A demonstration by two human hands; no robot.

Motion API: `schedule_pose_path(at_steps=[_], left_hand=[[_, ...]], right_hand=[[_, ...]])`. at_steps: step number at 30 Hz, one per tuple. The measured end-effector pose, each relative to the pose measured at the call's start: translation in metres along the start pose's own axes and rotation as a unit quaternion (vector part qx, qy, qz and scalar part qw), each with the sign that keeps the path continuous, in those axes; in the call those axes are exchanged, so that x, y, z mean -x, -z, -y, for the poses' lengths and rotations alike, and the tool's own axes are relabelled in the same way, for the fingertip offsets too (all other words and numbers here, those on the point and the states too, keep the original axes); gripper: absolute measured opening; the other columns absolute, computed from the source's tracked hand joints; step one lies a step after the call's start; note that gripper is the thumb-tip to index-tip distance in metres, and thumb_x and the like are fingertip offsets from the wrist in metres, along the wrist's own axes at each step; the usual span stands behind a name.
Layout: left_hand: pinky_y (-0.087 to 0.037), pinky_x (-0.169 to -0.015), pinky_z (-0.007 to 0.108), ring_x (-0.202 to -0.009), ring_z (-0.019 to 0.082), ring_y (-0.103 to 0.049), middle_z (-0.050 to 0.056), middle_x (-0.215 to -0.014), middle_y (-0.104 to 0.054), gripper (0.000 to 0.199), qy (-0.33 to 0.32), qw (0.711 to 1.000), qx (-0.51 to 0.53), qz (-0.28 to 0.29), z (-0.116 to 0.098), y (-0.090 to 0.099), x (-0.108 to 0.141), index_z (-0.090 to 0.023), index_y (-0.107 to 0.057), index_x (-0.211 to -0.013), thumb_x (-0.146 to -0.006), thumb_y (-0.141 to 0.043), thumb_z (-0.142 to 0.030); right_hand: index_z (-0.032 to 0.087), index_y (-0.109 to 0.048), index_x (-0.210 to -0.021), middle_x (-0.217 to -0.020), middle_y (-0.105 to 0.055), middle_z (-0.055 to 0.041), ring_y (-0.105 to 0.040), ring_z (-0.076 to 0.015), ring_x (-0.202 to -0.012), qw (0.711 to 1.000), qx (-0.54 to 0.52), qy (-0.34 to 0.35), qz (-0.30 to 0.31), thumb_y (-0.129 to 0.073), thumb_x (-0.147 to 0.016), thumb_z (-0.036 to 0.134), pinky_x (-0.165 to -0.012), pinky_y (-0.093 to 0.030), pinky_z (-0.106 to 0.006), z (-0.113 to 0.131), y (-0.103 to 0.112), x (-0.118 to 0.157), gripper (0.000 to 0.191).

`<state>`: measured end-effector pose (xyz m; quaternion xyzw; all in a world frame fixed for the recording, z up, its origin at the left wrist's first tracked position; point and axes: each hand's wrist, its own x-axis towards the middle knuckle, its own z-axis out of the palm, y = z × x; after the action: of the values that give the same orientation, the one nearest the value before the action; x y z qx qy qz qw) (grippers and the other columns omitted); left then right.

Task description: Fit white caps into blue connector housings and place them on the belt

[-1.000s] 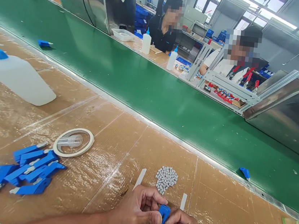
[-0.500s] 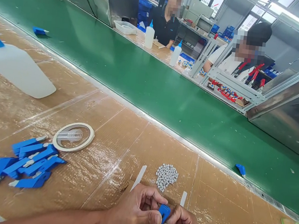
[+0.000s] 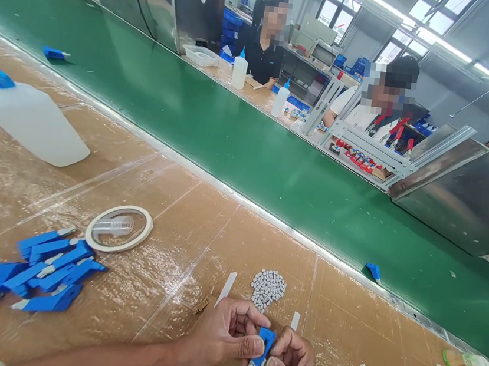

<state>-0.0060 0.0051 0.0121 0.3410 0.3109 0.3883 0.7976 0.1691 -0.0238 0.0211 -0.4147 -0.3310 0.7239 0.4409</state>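
My left hand (image 3: 226, 335) pinches a blue plastic part (image 3: 266, 341) between thumb and fingers, its pale metal-like tip pointing down. Against the part's right edge, my right hand (image 3: 296, 364) has thumb and forefinger pressed together; whatever lies between them is too small to make out. Just beyond both hands is a heap of small grey pieces (image 3: 267, 290). Off to the left lies a pile of similar blue parts (image 3: 49, 272) with pale tips.
A roll of white tape (image 3: 148, 232) rings a clear plastic piece (image 3: 114, 225). A white bottle (image 3: 33, 121) lies at left. Beyond the brown work surface runs a green conveyor belt (image 3: 232, 140) carrying blue parts. Two people (image 3: 264, 49) sit across it, near a metal frame (image 3: 369, 145).
My right thumb and fingertips have shifted slightly along the edge of the blue plastic part. The blue parts on the belt have moved left. The camera view has tilted a little.
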Motion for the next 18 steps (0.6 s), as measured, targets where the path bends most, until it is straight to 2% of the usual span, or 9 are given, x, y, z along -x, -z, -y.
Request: schedule_pose_path(at_steps=[6,10,12,15,18], left_hand=[[-0.041,-0.048,0.02,-0.047,0.007,-0.053,-0.003,-0.059,-0.06,0.06,-0.018,1.0,0.004,-0.01,0.004,0.001,-0.001,-0.013,-0.071,-0.089,-0.055,-0.086,-0.059],[-0.043,-0.048,0.02,-0.048,0.008,-0.054,-0.002,-0.061,-0.062,0.055,-0.014,1.0,0.015,0.003,-0.001,0.001,-0.002,-0.013,-0.074,-0.09,-0.058,-0.087,-0.055],[-0.044,-0.048,0.02,-0.05,0.009,-0.056,0.0,-0.063,-0.065,0.051,-0.001,0.998,0.057,0.021,-0.004,0.001,-0.003,-0.013,-0.075,-0.092,-0.061,-0.087,-0.051],[-0.044,-0.048,0.018,-0.051,0.008,-0.058,0.003,-0.069,-0.068,0.047,0.035,0.982,0.173,0.058,-0.006,0.005,-0.007,-0.014,-0.076,-0.093,-0.06,-0.09,-0.045],[-0.04,-0.046,0.011,-0.047,0.002,-0.053,-0.001,-0.066,-0.065,0.044,0.076,0.961,0.256,0.077,-0.004,0.012,-0.011,-0.02,-0.078,-0.088,-0.052,-0.094,-0.04]], right_hand=[[0.016,-0.064,-0.063,-0.05,-0.075,-0.0037,-0.065,-0.0112,-0.039,0.999,0.019,0.025,-0.041,-0.092,-0.064,0.035,-0.042,-0.046,-0.016,-0.02,0.007,0.0,0.034],[0.017,-0.062,-0.066,-0.052,-0.072,-0.0018,-0.069,-0.0143,-0.045,0.998,0.018,0.027,-0.051,-0.092,-0.064,0.037,-0.04,-0.047,-0.016,-0.02,0.006,-0.001,0.036],[0.017,-0.062,-0.071,-0.058,-0.073,-0.0012,-0.07,-0.014,-0.046,0.998,0.006,0.031,-0.052,-0.092,-0.064,0.039,-0.038,-0.046,-0.015,-0.011,0.01,0.0,0.037],[0.018,-0.065,-0.078,-0.071,-0.073,-0.001,-0.067,-0.0104,-0.045,0.997,-0.019,0.044,-0.061,-0.089,-0.066,0.047,-0.035,-0.043,-0.012,0.005,0.024,0.001,0.039],[0.018,-0.066,-0.075,-0.067,-0.069,0.0007,-0.063,-0.0076,-0.044,0.996,-0.042,0.042,-0.066,-0.089,-0.066,0.049,-0.036,-0.04,-0.011,0.013,0.035,0.0,0.04]])
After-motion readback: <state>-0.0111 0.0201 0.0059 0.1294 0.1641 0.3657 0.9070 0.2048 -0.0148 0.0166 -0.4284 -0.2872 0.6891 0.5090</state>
